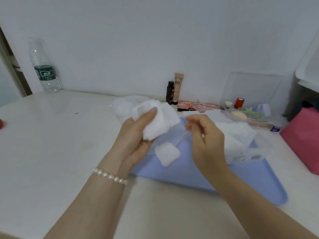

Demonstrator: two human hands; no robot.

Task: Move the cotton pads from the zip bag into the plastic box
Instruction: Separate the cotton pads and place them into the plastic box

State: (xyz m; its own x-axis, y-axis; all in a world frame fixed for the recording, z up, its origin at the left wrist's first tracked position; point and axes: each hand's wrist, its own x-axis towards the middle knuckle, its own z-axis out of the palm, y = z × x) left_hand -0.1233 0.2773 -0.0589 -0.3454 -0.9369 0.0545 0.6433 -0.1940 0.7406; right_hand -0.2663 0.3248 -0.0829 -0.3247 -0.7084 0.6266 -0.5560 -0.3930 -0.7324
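Water bottle [45,73] stands far left against the wall on the white table [57,140], and the left hand [136,133], pearl bracelet [110,176] at its wrist, grips a stack of cotton pads [159,120] under the thumb. One loose pad [167,154] lies on the blue tray [189,171] between the hands. Fingers of the right hand [206,144] are curled, pinching the blue edge of the clear zip bag [182,121]; behind it a clear plastic box [245,145] holds more white pads.

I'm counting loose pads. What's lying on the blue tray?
On the blue tray one loose cotton pad lies in plain sight, with a clear box of pads at its right. The right hand covers the middle.
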